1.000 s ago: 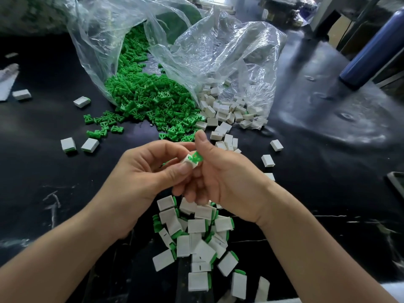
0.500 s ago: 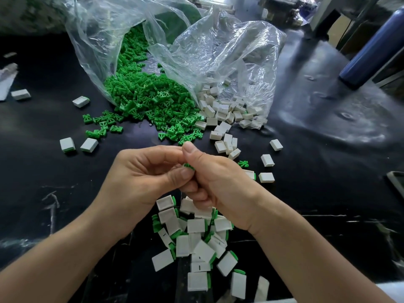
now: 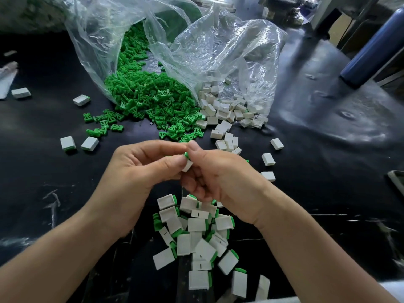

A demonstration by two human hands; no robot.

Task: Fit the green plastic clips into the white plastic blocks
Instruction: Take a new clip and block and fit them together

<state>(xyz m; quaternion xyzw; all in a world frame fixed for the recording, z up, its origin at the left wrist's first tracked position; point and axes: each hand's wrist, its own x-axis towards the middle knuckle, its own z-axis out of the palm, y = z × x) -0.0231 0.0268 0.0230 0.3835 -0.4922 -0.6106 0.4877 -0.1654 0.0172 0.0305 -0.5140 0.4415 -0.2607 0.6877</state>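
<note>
Bench (image 3: 328,149): dark, glossy, carries everything. My reference is the green clip heap (image 3: 148,99). Behind and over it sit the clear bags (image 3: 229,51), mouths turned toward me, so I judge the stock is meant to spill within reach rather than be dug for. Loose white blocks (image 3: 223,108) lie just right of the heap, touching its edge. The finished pile (image 3: 196,232) lies on the near side of the heap, well apart from it and right under the hands. I read that as done parts dropped straight down and kept clear of raw stock. Both hands work in the air between heap and finished pile. The left hand (image 3: 135,171) pinches the white block (image 3: 187,166) between thumb and forefinger, steadying it. The right hand (image 3: 218,176) is clamped too, thumb tip bearing on the green clip (image 3: 186,155) at the block's top, other fingers curled beneath. Only a sliver of green shows, so I cannot tell how far it is seated. Room for moving: open bench left of the heap, broken only by a few stray blocks (image 3: 68,143), and wider bare bench to its right. A blue cylinder (image 3: 371,47) stands far right of the heap, out of the way. The nearest finished pieces run to the bottom of my view, so I'd watch for parts going over that side.
</note>
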